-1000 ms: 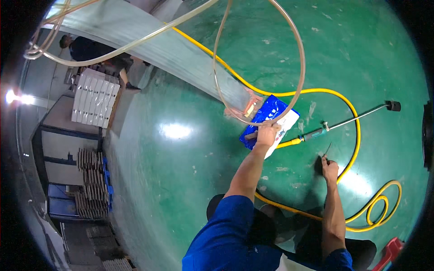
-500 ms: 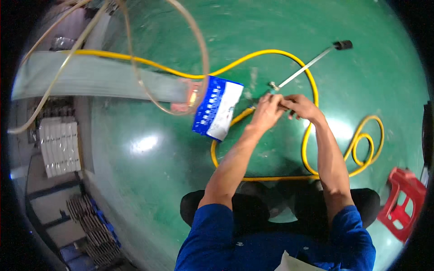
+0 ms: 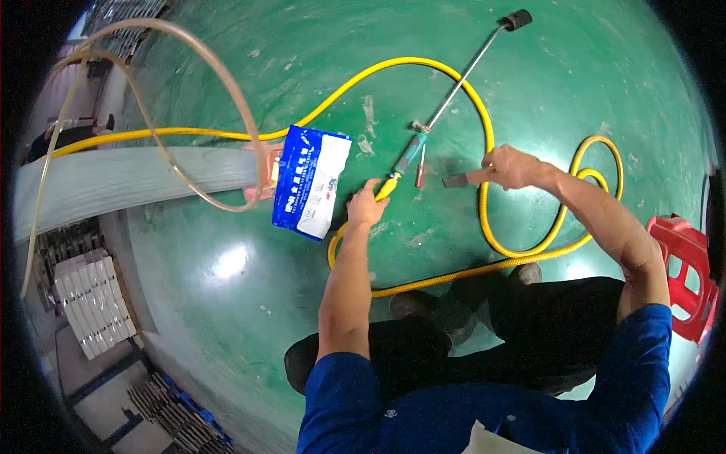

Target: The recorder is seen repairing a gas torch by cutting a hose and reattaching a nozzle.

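Right hand (image 3: pixel 510 168) has swung right of the torch (image 3: pixel 411 153), gripping a likely light, stiff scraper (image 3: pixel 457 180) by its back end; left hand (image 3: pixel 366 205) at the hose (image 3: pixel 386 188), grip unclear.

White characters (image 3: pixel 304 178) run along the blue part of the blue-and-white packet (image 3: pixel 321 184).

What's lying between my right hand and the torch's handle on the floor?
A small red-handled tool lies just right of the torch handle, on your right hand's side. The flat-bladed tool you're holding points into that gap. The yellow hose passes behind your right hand in this view.
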A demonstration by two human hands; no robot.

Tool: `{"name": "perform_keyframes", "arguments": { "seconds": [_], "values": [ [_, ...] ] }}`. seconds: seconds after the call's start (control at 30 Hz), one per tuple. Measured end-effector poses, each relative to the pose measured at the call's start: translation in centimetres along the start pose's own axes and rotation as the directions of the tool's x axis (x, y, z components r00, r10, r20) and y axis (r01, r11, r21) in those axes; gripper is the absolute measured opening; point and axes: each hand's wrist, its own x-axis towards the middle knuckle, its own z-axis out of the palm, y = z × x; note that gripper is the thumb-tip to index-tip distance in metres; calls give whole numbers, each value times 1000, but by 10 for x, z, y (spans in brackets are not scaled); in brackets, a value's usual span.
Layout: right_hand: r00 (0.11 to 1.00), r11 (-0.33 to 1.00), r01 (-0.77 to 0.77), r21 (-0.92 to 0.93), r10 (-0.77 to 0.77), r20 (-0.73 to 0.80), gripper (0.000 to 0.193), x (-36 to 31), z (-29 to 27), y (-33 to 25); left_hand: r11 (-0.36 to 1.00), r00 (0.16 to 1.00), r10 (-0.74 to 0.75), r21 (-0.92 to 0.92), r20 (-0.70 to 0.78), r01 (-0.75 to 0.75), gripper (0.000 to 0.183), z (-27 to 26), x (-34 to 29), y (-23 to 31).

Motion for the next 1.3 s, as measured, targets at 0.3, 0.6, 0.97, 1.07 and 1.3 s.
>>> {"name": "perform_keyframes", "arguments": {
  "seconds": [0.3, 0.6, 0.97, 1.07, 1.3],
  "values": [
    [978, 975, -194, 110, 184, 93, 44, -53, 73, 24, 595, 674, 353, -711, 649, 373, 37, 4, -25, 92],
    [971, 698, -238, 675, 158, 179, 43, -72, 131, 48, 217, 621, 550, -814, 558, 539, 25, 54, -34, 144],
    [942, -34, -191, 981, 275, 193, 35, -125, 185, 57, 292, 756, 423, -865, 500, 408, 34, 76, -46, 178],
    [946, -61, -57, 996, 315, 74, 37, -138, 196, 67, 305, 774, 415, -875, 478, 376, 33, 76, -46, 185],
    [925, 144, 50, 988, 368, -100, 31, -174, 137, 54, 204, 766, 405, -866, 499, 457, 46, 59, -49, 193]
  ]
}}
